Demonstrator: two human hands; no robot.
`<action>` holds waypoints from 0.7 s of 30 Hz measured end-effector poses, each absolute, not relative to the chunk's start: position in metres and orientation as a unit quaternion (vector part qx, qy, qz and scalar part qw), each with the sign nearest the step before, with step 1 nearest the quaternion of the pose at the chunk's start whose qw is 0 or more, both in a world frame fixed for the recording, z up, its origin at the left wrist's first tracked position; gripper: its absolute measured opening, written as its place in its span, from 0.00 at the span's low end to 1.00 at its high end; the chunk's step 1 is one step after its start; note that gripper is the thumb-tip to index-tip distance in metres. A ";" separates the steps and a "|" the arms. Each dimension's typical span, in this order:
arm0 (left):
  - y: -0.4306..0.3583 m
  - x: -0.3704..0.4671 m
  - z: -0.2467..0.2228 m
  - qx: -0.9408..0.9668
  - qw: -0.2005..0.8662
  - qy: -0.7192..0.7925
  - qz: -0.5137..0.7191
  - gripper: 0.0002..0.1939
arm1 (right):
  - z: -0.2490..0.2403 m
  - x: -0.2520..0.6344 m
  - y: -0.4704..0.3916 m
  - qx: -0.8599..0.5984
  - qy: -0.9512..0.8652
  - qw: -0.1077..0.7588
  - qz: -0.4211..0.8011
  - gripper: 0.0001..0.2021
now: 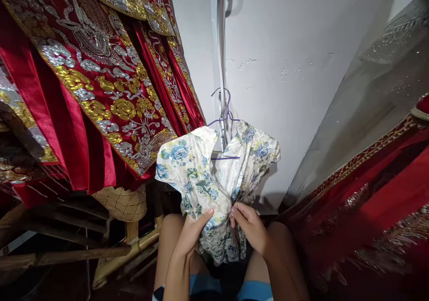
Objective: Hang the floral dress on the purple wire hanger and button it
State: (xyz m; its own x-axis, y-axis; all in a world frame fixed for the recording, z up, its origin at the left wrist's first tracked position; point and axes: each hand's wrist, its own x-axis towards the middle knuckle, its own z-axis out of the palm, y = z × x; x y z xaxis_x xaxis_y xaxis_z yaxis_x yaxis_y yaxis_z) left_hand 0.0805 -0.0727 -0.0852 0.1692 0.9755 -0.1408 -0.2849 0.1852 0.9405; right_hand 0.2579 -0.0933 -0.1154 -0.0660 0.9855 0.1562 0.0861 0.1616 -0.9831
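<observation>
A short-sleeved shirt point(197, 158) hangs on a thin purple hanger point(229, 106), its lower part coming down between the person's bare knees point(170, 225). The cloth is off-white, printed with blue flowers, grey-green leaves and touches of yellow, and it is creased, most of all towards the bottom. The front lies open in a deep V that closes near the hands, with a narrow trim along its edges; the paler inside shows through the gap.

The left hand point(192, 234) grips the front of the shirt, thumb flat on top and the other fingers out of sight behind the cloth. The right hand point(250, 227) pinches the edge of the opening where the two sides meet, thumb and forefinger together.

The marks on the white wall point(284, 46) are small scuffs and chips. Much of the hanger is covered by the shirt, and whether its hook catches on the pale strip point(221, 37) behind is hard to tell from here. The hem sinks into shadow. A red costume point(110, 86) with gold and silver embroidery and a dark red cloth point(378, 194) are both cut off by the edges.
</observation>
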 end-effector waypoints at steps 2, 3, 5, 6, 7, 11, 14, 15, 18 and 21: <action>-0.073 0.081 -0.083 0.407 0.632 0.431 0.499 0.44 | -0.115 0.259 -0.095 -0.470 -0.573 0.496 0.453 0.20; -0.072 0.081 -0.084 0.408 0.620 0.435 0.510 0.42 | -0.116 0.260 -0.096 -0.475 -0.567 0.496 0.454 0.20; -0.068 0.083 -0.090 0.417 0.570 0.459 0.539 0.38 | -0.120 0.261 -0.099 -0.486 -0.553 0.503 0.453 0.18; -0.065 0.084 -0.094 0.424 0.524 0.481 0.561 0.36 | -0.122 0.262 -0.099 -0.490 -0.547 0.509 0.450 0.17; -0.062 0.085 -0.099 0.430 0.462 0.504 0.589 0.35 | -0.124 0.263 -0.100 -0.492 -0.542 0.514 0.447 0.17; -0.058 0.091 -0.113 0.456 0.130 0.540 0.695 0.36 | -0.123 0.265 -0.101 -0.492 -0.519 0.540 0.443 0.18; -0.065 0.100 -0.116 0.561 0.095 0.474 0.672 0.21 | -0.117 0.262 -0.103 -0.483 -0.501 0.563 0.446 0.18; -0.069 0.104 -0.116 0.609 0.135 0.445 0.643 0.14 | -0.116 0.260 -0.104 -0.478 -0.496 0.569 0.449 0.18; -0.077 0.116 -0.115 0.687 0.244 0.389 0.563 0.03 | -0.111 0.257 -0.106 -0.458 -0.481 0.586 0.464 0.16; -0.080 0.128 -0.115 0.691 0.278 0.383 0.546 0.04 | -0.109 0.256 -0.106 -0.443 -0.464 0.593 0.487 0.17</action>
State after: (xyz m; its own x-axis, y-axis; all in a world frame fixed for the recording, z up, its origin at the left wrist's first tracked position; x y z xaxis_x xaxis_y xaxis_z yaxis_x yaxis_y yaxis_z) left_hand 0.1278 -0.0796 -0.1151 0.1103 0.8327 0.5426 0.2251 -0.5527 0.8024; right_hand 0.2558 -0.1057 -0.1085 0.0958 0.9884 0.1181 -0.1663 0.1329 -0.9771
